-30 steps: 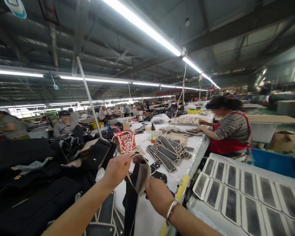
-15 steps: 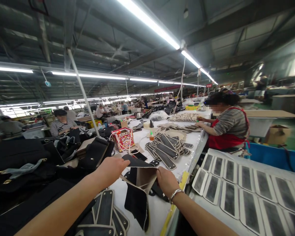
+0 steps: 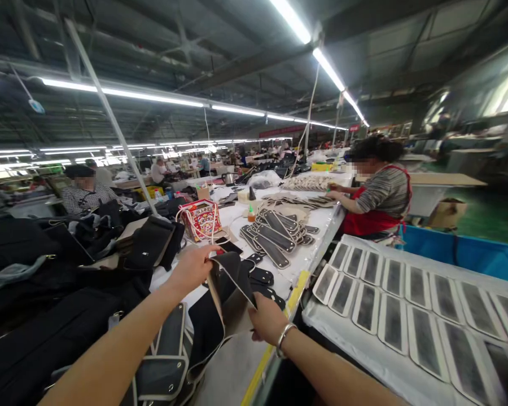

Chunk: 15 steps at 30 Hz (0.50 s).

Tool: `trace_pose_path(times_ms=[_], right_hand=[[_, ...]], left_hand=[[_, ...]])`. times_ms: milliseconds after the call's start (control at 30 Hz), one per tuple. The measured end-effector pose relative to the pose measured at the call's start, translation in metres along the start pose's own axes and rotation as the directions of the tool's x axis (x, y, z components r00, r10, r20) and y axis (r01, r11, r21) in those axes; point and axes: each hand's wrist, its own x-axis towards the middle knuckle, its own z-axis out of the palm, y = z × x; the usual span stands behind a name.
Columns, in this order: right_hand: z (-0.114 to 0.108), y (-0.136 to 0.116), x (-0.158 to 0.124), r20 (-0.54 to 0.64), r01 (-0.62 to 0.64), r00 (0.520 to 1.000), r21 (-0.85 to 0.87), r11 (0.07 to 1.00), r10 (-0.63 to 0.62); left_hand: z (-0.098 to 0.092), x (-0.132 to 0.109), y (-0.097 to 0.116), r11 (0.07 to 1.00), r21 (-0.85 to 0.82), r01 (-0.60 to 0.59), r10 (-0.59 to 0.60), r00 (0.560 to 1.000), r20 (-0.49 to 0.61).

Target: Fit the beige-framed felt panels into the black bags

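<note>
A black fabric piece with a beige inner side [image 3: 205, 324] hangs open between my two hands, above the white table. My left hand [image 3: 195, 269] pinches its upper left edge. On the opposite edge, my right hand [image 3: 267, 318] grips it, a silver bangle on that wrist. Below and to the left lie several dark strips with pale borders and metal studs [image 3: 161, 375]. Small black tabs with snaps [image 3: 262, 276] rest just beyond the right hand. Part of the table beneath is hidden by the hanging fabric.
A pile of dark pale-edged strips [image 3: 275, 234] lies ahead, near a red patterned bag [image 3: 201, 219] and a phone [image 3: 228, 245]. Black bags [image 3: 68, 321] heap up at left. Panels in rows [image 3: 393, 316] cover the right-hand surface. A co-worker in a red apron [image 3: 375, 197] works beyond.
The fabric piece has turned and spread wider between my hands, its front part swinging left and lower. My right hand has moved down and slightly left. The view has tilted down.
</note>
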Motion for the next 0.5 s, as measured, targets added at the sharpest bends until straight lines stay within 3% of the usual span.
trace_pose_path(times_ms=[100, 200, 267, 333, 367, 433, 500], right_hand=[[-0.025, -0.005, 0.006, -0.020, 0.051, 0.998, -0.028, 0.998, -0.051], [-0.032, -0.016, 0.009, -0.028, 0.058, 0.998, 0.081, 0.995, -0.056], [-0.024, -0.024, 0.009, -0.016, 0.029, 1.000, 0.213, 0.977, -0.027], [-0.011, -0.033, 0.008, -0.005, 0.040, 0.999, 0.327, 0.944, -0.041], [-0.004, -0.038, 0.006, -0.008, 0.062, 0.998, 0.360, 0.931, -0.063], [0.006, -0.048, 0.004, -0.047, 0.145, 0.989, 0.361, 0.921, -0.137], [0.014, -0.055, 0.002, -0.095, 0.263, 0.965, 0.315, 0.912, -0.246]], left_hand=[[-0.004, -0.003, -0.031, 0.992, 0.119, -0.051, 0.044, 0.997, 0.059], [0.004, -0.014, -0.038, 0.997, 0.071, 0.034, -0.034, 0.999, 0.003], [0.016, -0.028, -0.027, 0.966, -0.215, 0.141, -0.146, 0.989, -0.004], [0.033, -0.047, -0.011, 0.749, -0.629, 0.208, -0.206, 0.975, 0.076], [0.043, -0.057, -0.003, 0.636, -0.753, 0.171, -0.172, 0.982, 0.078], [0.062, -0.077, 0.011, 0.542, -0.839, 0.057, -0.102, 0.995, 0.002], [0.076, -0.091, 0.021, 0.567, -0.824, 0.015, -0.135, 0.988, -0.074]])
